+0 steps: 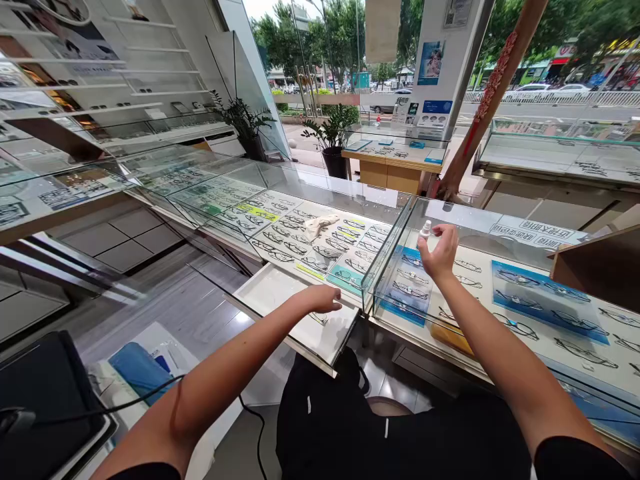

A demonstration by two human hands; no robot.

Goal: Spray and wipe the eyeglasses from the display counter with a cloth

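My right hand [439,252] is raised over a glass display case [480,220] and pinches a small white bottle [425,231] between thumb and fingers. My left hand [323,298] reaches down over a pulled-out white drawer tray [280,293] at the case's open back, fingers curled near a pair of glasses [318,318] lying on the tray; whether it touches them I cannot tell. Rows of eyeglass frames [325,250] lie under the glass. A crumpled white cloth [320,225] rests among them.
Glass counters run left and right, filled with glasses on blue and white mats. A wooden box [595,267] sits at the right. A black device with a cable [45,393] and a blue item [137,370] lie at lower left. Potted plants [333,137] stand by the window.
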